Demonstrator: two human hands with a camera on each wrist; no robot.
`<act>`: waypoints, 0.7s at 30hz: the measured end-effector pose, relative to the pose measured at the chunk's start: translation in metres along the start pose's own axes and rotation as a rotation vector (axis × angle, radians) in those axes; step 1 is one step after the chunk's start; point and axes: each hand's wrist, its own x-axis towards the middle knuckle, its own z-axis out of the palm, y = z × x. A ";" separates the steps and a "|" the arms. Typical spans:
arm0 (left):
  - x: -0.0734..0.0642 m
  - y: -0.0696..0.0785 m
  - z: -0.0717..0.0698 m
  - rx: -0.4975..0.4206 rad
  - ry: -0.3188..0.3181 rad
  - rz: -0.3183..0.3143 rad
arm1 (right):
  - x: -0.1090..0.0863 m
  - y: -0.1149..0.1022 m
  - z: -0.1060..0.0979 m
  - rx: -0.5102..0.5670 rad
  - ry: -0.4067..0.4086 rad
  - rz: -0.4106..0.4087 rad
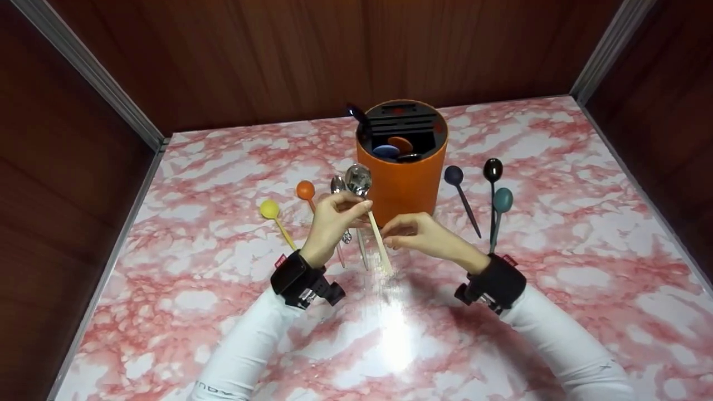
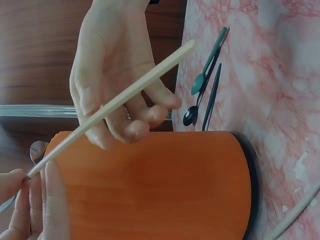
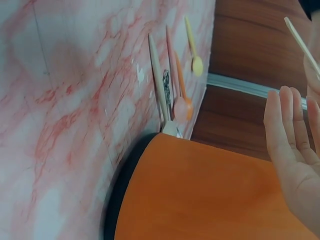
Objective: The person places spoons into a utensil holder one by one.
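My left hand (image 1: 337,223) pinches a spoon with a shiny metal bowl and a cream handle (image 1: 379,239) between thumb and fingertips, just below the bowl. In the left wrist view the handle (image 2: 120,97) slants up across the palm side of my right hand (image 2: 117,70). That right hand has loosely bent fingers close to the handle's lower end and holds nothing; the right wrist view shows its fingers (image 3: 287,115) extended. Directly behind both hands stands an orange cylindrical utensil holder (image 1: 406,184) with a black slotted top.
Left of the holder lie a yellow spoon (image 1: 270,210), an orange spoon (image 1: 305,190), a silver spoon (image 1: 338,184), a pink spoon (image 3: 180,107) and another pale-handled utensil (image 3: 159,75). To its right lie a dark purple spoon (image 1: 454,175), a black spoon (image 1: 493,169) and a teal spoon (image 1: 503,199).
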 end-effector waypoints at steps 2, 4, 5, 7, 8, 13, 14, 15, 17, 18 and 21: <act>0.001 0.000 0.002 0.000 -0.009 0.001 | 0.001 0.000 0.002 0.002 0.007 0.011; 0.001 -0.001 0.004 0.002 -0.015 0.002 | 0.002 -0.001 0.003 0.015 0.013 0.023; 0.002 -0.001 0.004 0.001 -0.018 0.003 | 0.002 -0.001 0.004 0.026 0.017 0.030; 0.003 -0.002 0.006 0.008 -0.020 0.006 | 0.002 -0.002 0.005 0.036 0.031 0.041; 0.003 -0.003 0.006 0.011 -0.022 0.007 | 0.002 -0.002 0.005 0.041 0.039 0.045; 0.004 -0.005 0.008 0.016 -0.029 0.012 | 0.003 -0.003 0.006 0.058 0.070 0.042; 0.004 -0.005 0.008 0.014 -0.032 0.014 | 0.003 -0.003 0.006 0.061 0.072 0.041; 0.004 -0.005 0.008 0.014 -0.031 0.013 | 0.003 -0.003 0.006 0.068 0.072 0.040; 0.004 -0.006 0.008 0.014 -0.032 0.017 | 0.003 -0.003 0.006 0.079 0.071 0.040; 0.004 -0.006 0.008 0.014 -0.033 0.019 | 0.003 -0.003 0.006 0.083 0.071 0.041; 0.005 -0.006 0.009 0.007 -0.033 0.019 | 0.003 -0.002 0.006 0.086 0.069 0.032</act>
